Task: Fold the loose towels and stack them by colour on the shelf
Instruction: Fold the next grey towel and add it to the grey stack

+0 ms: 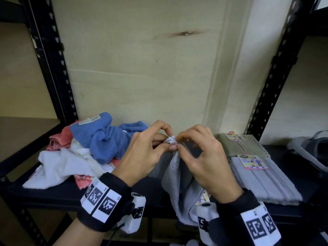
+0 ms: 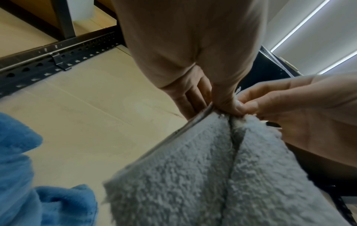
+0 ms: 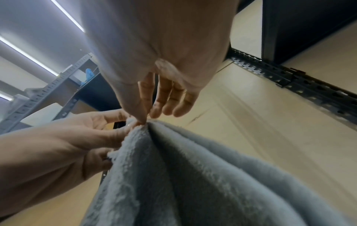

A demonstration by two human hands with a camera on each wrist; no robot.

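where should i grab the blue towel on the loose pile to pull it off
Grip the blue towel at its raised back end, where the white label sits, coming from above with the left hand. It lies on top of the pile, so lifting there probably frees it cleanly.

The head camera looks forward and slightly down from above at the shelf (image 1: 53,192) and back panel, both hands in its lower half. Each wrist camera sits very close beneath its own palm, angled upward along the fingers toward ceiling lights. All three views share the pinched top of the grey towel (image 1: 174,174) (image 2: 193,175) (image 3: 193,175).
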